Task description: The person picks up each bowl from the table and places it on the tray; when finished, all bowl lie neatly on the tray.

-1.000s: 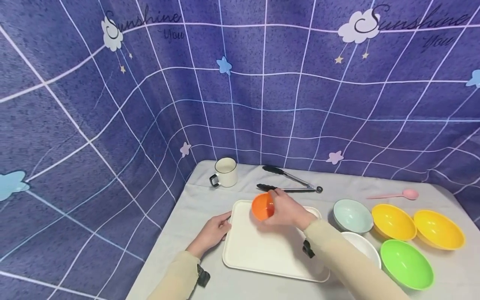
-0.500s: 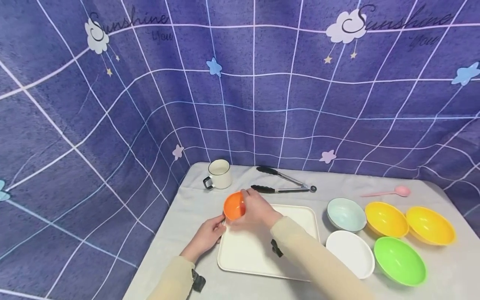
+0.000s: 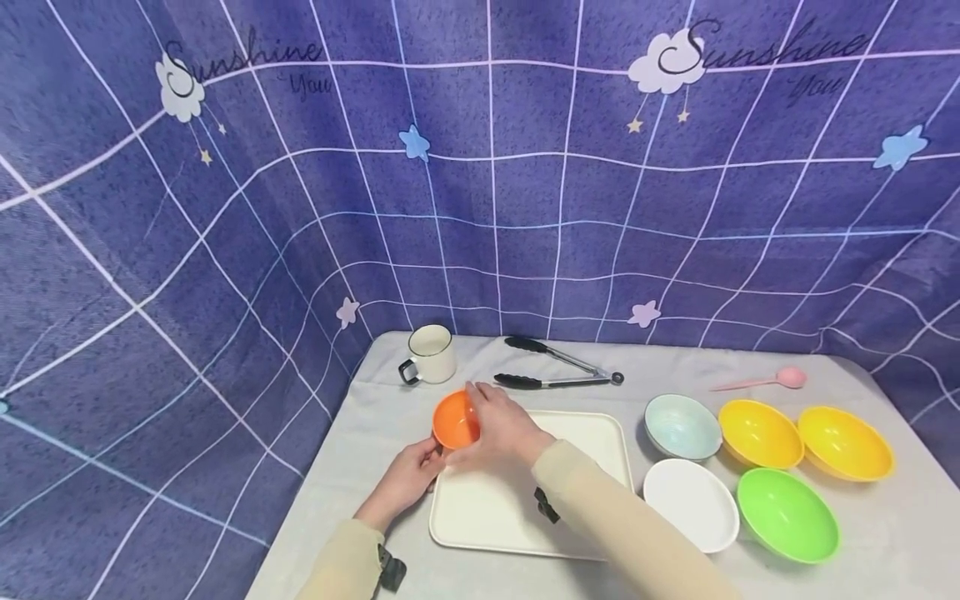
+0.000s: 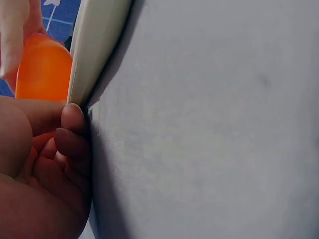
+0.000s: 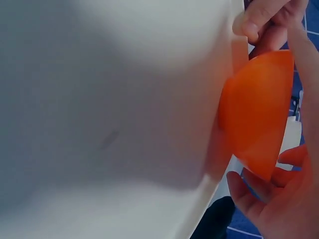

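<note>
My right hand (image 3: 504, 425) grips the rim of a small orange bowl (image 3: 454, 423), thumb at the near side and fingers at the far side. The bowl is at the far left corner of a cream rectangular tray (image 3: 480, 521). In the right wrist view, the bowl (image 5: 256, 114) has its base close against the tray's edge (image 5: 199, 199), its rim facing away. My left hand (image 3: 408, 477) is at the tray's left edge. The left wrist view shows that hand (image 4: 47, 154) pinching the tray's rim (image 4: 97, 45), its other fingers curled.
Behind the tray stand a cream mug (image 3: 432, 357) and black-handled tongs (image 3: 562, 367). To the right are a pale blue bowl (image 3: 682, 427), a white bowl (image 3: 690, 504), a green bowl (image 3: 787, 515), two yellow bowls (image 3: 761, 435) and a pink spoon (image 3: 787, 378). A patterned curtain (image 3: 525, 192) hangs behind.
My right hand has carried the orange bowl leftward, from over the tray's far part to its far left corner, beside my left hand. The left hand stays at the tray's edge. The head view has shifted slightly.
</note>
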{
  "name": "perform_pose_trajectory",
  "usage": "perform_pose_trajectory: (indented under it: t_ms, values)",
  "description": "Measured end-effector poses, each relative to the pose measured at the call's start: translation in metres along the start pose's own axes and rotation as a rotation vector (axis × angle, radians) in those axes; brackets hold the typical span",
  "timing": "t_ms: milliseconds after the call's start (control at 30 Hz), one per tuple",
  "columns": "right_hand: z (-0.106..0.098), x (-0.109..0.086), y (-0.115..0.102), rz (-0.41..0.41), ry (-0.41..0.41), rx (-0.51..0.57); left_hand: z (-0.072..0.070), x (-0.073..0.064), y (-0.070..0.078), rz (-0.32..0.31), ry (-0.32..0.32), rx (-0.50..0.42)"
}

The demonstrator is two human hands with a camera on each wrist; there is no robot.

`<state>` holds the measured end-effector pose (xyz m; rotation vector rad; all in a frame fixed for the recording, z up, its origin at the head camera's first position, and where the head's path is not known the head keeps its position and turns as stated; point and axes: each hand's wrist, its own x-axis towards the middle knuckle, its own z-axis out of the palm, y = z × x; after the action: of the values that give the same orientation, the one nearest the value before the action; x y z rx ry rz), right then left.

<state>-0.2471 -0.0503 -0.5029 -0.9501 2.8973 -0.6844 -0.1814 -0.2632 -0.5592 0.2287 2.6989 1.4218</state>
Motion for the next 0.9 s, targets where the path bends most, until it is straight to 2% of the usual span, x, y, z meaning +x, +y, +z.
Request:
perform_pose_trajectory:
  t_ms: [267, 400, 500, 800, 900]
  values:
    - [-0.022, -0.026, 0.021, -0.009, 0.067, -0.033, 0.002, 0.001, 0.001, -0.043, -0.007, 0.006]
    - [-0.047, -0.048, 0.037, -0.017, 0.054, -0.084, 0.001, 0.002, 0.002, -0.055, -0.011, 0.018]
    - [-0.067, -0.066, 0.048, -0.013, 0.049, -0.08, 0.001, 0.003, 0.003, -0.057, -0.017, 0.013]
    - [-0.109, -0.119, 0.103, 0.009, 0.165, -0.106, 0.002, 0.001, 0.005, -0.089, -0.016, -0.008]
    - [-0.123, -0.139, 0.123, 0.031, 0.196, -0.116, 0.003, 0.003, 0.006, -0.081, -0.012, 0.007]
